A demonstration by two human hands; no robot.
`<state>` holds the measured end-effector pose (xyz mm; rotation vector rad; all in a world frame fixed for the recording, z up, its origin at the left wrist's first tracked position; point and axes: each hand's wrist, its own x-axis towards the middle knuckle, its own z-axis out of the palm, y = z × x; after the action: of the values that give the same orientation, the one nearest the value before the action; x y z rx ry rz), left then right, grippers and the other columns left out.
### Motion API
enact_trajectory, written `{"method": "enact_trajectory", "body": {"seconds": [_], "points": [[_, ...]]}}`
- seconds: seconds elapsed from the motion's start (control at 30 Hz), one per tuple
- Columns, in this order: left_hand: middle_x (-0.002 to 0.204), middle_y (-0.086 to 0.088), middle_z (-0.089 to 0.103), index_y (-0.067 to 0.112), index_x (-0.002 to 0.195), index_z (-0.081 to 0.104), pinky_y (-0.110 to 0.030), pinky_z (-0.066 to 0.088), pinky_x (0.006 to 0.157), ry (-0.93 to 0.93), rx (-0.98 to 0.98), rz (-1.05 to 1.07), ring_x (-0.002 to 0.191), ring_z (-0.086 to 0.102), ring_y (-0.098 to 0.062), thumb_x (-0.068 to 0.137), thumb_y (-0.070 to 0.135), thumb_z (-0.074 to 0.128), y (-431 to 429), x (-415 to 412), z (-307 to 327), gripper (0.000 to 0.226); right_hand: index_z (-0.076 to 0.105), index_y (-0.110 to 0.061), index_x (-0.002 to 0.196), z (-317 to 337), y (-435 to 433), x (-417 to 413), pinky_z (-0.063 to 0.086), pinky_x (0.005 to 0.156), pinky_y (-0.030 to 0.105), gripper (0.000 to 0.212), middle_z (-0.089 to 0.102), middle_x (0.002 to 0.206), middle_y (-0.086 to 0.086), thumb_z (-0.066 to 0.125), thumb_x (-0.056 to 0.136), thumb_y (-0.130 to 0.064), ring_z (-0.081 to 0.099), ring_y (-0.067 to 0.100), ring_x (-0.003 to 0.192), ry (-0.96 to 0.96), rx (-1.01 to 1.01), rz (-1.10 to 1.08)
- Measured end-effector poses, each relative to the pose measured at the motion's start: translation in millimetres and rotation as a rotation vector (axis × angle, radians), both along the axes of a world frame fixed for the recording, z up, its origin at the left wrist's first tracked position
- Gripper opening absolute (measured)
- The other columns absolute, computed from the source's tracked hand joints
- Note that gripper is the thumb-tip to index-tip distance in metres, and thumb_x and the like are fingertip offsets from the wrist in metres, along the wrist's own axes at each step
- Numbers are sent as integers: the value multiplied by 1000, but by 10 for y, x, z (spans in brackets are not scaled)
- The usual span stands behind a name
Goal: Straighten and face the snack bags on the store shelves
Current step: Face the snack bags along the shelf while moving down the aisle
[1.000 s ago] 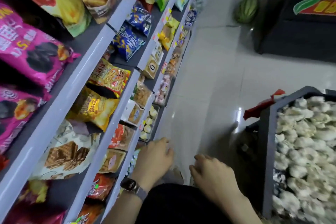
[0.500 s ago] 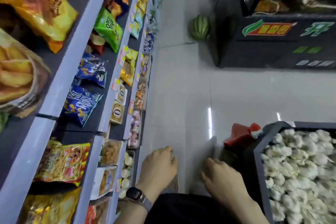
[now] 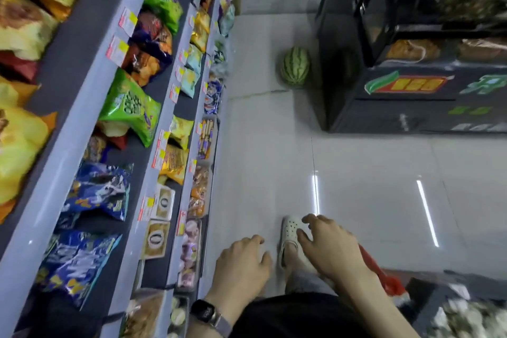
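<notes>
While the head camera looks down a shop aisle, the grey metal shelves run along the left side in stepped tiers, from near to far. Colourful plastic snack bags lie on these tiers: yellow and orange bags on the leftmost tier, two bright green bags and dark blue bags on the next, and small gold-framed packets further right. The green and blue bags sit tilted rather than square to the shelf edge. Pink and yellow price labels are fixed along the shelf rails.

The left hand, with a dark wristwatch on its wrist, hangs palm down over the pale tiled floor, just right of the lowest shelf; its fingers are loosely curled and hold nothing. The right hand is likewise palm down with fingers spread and relaxed, empty, above a white perforated clog worn on a foot. Neither hand touches a bag.

Far along the aisle a striped green watermelon rests on the floor, beside a black display cabinet on the right. At the near right corner, a red plastic bag lies next to a dark crate of blurred white items.
</notes>
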<state>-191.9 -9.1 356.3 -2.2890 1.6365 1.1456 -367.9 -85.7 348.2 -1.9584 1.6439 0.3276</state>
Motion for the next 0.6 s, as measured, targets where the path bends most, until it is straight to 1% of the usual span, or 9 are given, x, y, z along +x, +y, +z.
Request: {"method": "enact_trajectory", "body": {"seconds": [0.17, 0.43, 0.5, 0.6], "points": [[138, 2, 66, 29, 146, 55, -36, 53, 100, -26, -38, 51, 123, 63, -22, 105, 45, 45, -1131, -56, 108, 46, 54, -30, 141, 125, -978, -3, 49, 91, 32, 43, 64, 132, -10, 41, 103, -47, 64, 16, 117, -42, -52, 50], [140, 2, 65, 29, 147, 55, -33, 51, 99, -36, -91, 52, 124, 63, -22, 105, 44, 44, -2512, 56, 204, 46, 52, -30, 141, 207, -2135, 85, 49, 91, 31, 44, 63, 130, -11, 38, 103, -48, 63, 15, 116, -55, -51, 93], [138, 2, 66, 28, 144, 57, -33, 52, 97, -35, -92, 61, 122, 64, -23, 105, 43, 44, -2816, 137, 185, 44, 52, -30, 141, 170, -2412, 148, 49, 92, 31, 44, 64, 130, -11, 38, 103, -49, 62, 14, 117, -57, -40, 92], [129, -2, 70, 24, 130, 63, -36, 55, 90, -50, -90, 67, 114, 67, -28, 104, 42, 45, -3274, 308, 120, 36, 53, -31, 140, 81, -2850, 317, 49, 93, 32, 44, 64, 130, -10, 38, 103, -49, 62, 15, 118, -45, -23, 96]]}}
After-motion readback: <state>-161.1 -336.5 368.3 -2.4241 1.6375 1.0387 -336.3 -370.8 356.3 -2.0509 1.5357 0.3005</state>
